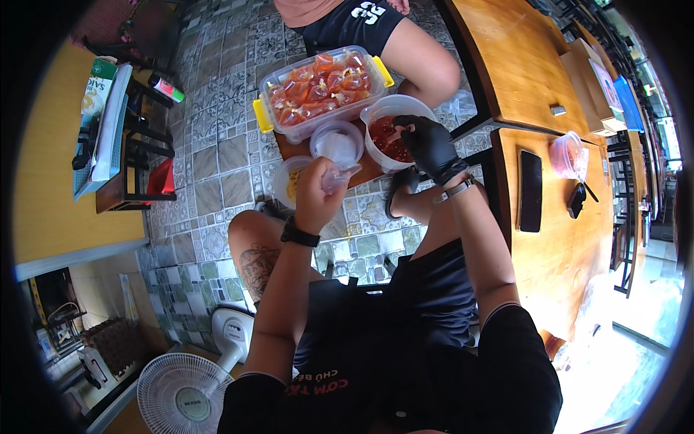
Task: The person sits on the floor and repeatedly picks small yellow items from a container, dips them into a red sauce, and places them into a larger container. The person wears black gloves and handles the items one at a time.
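My left hand [319, 191], bare with a black watch at the wrist, pinches a small clear plastic bag [340, 177]. My right hand [428, 145] wears a black glove and is over a translucent plastic bucket [374, 154] of red sauce [386, 130] with pale flecks. Its fingers close on a small pinkish piece [400, 132], too small to identify. Left of the bucket, a round plastic tub [337, 142] holds clear bags. Partly behind my left hand, another tub [282, 182] contains yellow rubber bands [293, 182]. Beyond them, a clear plastic box [303, 130] holds many tied bags of red sauce [320, 87].
The tubs stand on a low brown surface [368, 172] between my knees and a seated person [417, 59]. Wooden tables [564, 260] line the right, bearing a phone [529, 190] and a plastic cup [565, 154]. A white fan [187, 393] stands at lower left.
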Tool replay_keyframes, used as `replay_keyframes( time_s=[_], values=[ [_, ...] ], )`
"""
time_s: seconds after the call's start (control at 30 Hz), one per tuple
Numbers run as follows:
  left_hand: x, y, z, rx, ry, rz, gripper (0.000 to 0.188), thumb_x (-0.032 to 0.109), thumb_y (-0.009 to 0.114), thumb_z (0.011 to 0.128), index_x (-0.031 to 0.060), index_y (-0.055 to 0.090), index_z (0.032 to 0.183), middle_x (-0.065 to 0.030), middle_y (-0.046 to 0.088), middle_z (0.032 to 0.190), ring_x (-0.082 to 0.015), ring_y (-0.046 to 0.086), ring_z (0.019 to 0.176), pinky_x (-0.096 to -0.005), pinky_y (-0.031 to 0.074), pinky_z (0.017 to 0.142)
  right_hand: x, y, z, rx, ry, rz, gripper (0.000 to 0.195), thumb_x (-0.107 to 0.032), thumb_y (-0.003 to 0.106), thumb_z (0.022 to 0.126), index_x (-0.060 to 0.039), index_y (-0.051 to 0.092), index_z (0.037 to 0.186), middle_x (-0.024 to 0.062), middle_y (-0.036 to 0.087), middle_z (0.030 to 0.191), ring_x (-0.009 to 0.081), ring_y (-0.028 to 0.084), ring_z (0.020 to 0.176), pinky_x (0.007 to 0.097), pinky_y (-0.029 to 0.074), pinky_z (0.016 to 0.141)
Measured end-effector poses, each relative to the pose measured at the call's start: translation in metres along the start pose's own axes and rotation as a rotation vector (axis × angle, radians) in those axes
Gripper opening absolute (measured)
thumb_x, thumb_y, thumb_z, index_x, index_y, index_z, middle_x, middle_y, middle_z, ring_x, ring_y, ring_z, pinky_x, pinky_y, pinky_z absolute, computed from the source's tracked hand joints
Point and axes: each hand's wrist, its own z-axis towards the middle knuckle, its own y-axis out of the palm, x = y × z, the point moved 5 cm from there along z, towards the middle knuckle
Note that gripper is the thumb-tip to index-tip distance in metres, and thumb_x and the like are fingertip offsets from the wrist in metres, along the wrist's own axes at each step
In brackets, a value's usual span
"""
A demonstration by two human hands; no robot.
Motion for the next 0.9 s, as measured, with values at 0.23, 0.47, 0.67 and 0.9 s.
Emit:
replay_keyframes(
  time_s=[0.23, 0.47, 0.67, 0.9],
  values=[
    [-0.002, -0.004, -0.003, 0.002, -0.054, -0.041, 0.022, 0.004, 0.071, 0.074, 0.0021, 0.052, 0.086, -0.0118, 0.056, 0.076, -0.0281, 0.057, 0.068, -0.0332, 0.044, 0.063, 0.0, -0.02, 0.006, -0.102, -0.154, -0.286, 0.016, -0.01, 0.059, 0.083, -0.0089, 0.07, 0.094, 0.011, 0.07, 0.084, 0.0305, 0.066, 0.08, 0.0418, 0.052, 0.077],
    [0.001, -0.005, -0.005, 0.002, -0.023, -0.003, 0.022, 0.006, 0.073, 0.078, 0.0027, 0.052, 0.085, -0.0091, 0.056, 0.074, -0.0216, 0.056, 0.068, -0.0305, 0.043, 0.064, -0.003, -0.021, -0.019, -0.073, -0.101, -0.176, 0.012, -0.01, 0.061, 0.083, -0.0038, 0.069, 0.09, 0.0153, 0.067, 0.077, 0.0338, 0.064, 0.076, 0.0441, 0.05, 0.07],
    [0.0, 0.001, -0.007, 0.0, -0.039, -0.041, 0.022, 0.003, 0.071, 0.074, 0.0022, 0.053, 0.086, -0.0121, 0.057, 0.077, -0.0278, 0.057, 0.069, -0.0338, 0.044, 0.064, -0.015, -0.006, -0.019, 0.005, -0.167, -0.155, 0.013, -0.01, 0.063, 0.081, -0.0077, 0.069, 0.093, 0.0132, 0.067, 0.084, 0.034, 0.063, 0.08, 0.0435, 0.049, 0.072],
    [-0.001, 0.002, -0.008, -0.024, -0.047, -0.032, 0.021, 0.007, 0.072, 0.08, 0.0025, 0.052, 0.086, -0.0081, 0.055, 0.075, -0.0176, 0.053, 0.068, -0.0292, 0.044, 0.064, 0.004, -0.018, -0.018, 0.087, -0.189, -0.371, 0.018, -0.014, 0.06, 0.087, -0.0066, 0.069, 0.101, 0.0136, 0.067, 0.087, 0.0313, 0.063, 0.08, 0.0401, 0.05, 0.074]
  ],
)
